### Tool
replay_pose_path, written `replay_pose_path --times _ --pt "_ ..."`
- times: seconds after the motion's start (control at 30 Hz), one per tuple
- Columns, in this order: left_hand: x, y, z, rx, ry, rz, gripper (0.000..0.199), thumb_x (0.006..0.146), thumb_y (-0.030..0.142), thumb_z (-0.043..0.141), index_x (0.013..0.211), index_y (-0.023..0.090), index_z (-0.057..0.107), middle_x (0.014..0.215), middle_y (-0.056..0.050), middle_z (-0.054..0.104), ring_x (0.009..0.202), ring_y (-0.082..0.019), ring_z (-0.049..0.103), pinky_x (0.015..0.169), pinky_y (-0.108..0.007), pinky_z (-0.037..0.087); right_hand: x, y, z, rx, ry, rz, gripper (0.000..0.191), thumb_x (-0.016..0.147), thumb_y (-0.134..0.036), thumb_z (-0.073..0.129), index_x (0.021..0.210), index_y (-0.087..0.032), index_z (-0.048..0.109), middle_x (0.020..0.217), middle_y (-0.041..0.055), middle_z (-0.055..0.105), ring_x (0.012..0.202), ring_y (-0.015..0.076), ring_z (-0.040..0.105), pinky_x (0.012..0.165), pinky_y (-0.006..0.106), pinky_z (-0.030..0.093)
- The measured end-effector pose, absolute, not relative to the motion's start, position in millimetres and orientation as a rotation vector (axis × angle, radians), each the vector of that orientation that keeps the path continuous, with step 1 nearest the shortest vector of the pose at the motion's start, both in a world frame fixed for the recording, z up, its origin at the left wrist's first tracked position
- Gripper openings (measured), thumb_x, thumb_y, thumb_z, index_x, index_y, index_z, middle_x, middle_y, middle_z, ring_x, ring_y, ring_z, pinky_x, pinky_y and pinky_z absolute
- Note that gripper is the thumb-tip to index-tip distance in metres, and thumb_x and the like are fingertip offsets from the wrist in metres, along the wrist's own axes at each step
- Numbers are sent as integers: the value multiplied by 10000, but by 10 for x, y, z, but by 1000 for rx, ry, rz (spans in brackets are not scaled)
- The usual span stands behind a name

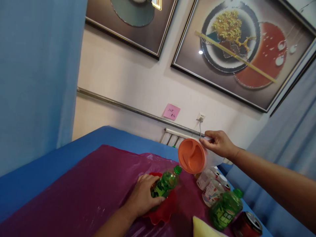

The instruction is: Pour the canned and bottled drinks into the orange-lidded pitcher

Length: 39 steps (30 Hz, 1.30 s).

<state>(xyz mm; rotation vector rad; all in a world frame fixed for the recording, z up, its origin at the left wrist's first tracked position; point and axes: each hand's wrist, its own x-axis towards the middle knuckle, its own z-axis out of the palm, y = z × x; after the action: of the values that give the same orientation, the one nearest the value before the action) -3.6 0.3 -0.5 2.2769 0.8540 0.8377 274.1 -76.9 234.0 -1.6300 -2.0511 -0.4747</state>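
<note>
My left hand (144,196) is wrapped round a green plastic bottle (165,184) with a green cap, which leans to the right. Beneath the bottle, a red dish with a wavy rim (166,210) lies on the purple plastic sheet (98,187). My right hand (219,144) grips the handle of a translucent pitcher (212,158). Its orange lid (191,155) faces left, towards the camera, as the pitcher is held tilted in the air, above and to the right of the green bottle's cap.
On the right stand clear bottles with labels (212,194), another green bottle (225,210) and a dark red can (247,225). Something yellow (206,228) lies at the bottom edge. Blue curtains (37,72) hang at both sides; a metal rail (128,107) runs along the wall.
</note>
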Motion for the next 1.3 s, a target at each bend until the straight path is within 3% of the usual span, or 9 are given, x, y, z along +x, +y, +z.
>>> replay_pose_path --times 1.3 --pt "-56 -23 44 2279 855 822 525 621 353 842 1113 232 707 1036 -42 715 1008 -280 596 945 -400 396 2639 -816 2398 -1629 -2080 -495 459 852 -506 554 575 -234 309 515 -51 334 498 92 291 486 253 221"
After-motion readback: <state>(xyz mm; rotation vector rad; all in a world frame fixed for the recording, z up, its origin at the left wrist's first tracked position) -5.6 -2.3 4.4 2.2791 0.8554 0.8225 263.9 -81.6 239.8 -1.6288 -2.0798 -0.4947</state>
